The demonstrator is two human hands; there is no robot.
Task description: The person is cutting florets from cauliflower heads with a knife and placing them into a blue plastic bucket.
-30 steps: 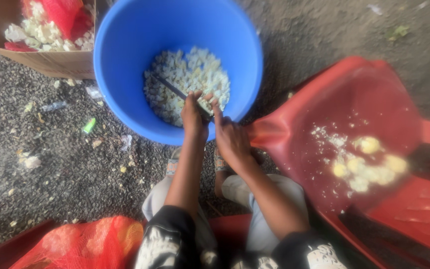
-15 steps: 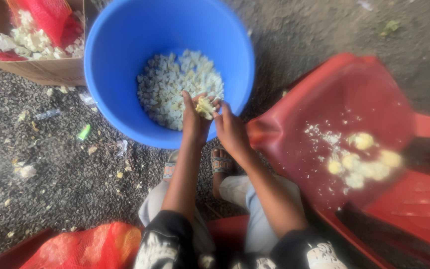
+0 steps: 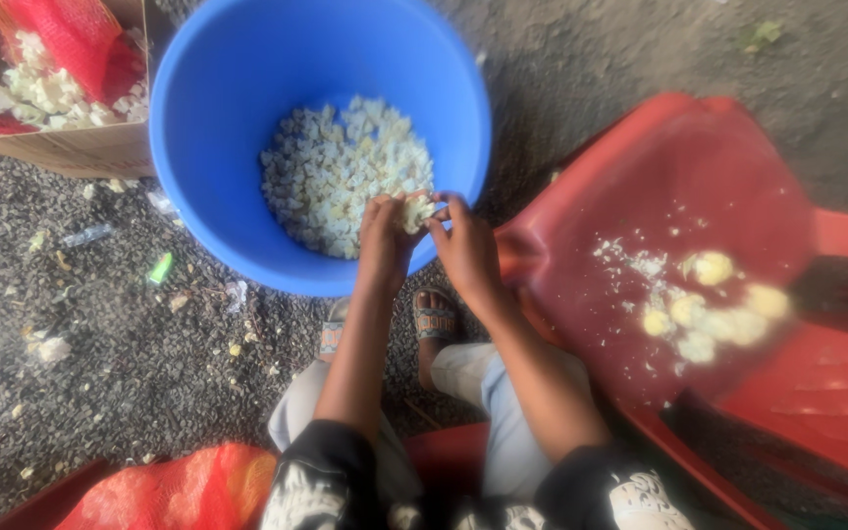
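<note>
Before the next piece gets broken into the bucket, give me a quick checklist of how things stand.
1. Pale yellowish piece pinched between left hand and right hand: ok.
2. Piece held over the round blue plastic bucket, above the pale chopped bits in it: ok.
3. Bucket has room; the bits cover only its bottom: ok.
4. More whole yellowish pieces lie on the tilted red plastic chair beside the right hand: ok.
5. A knife in either hand: cannot tell.
6. Gravel ground free of litter: not ok, scraps scattered.
</note>
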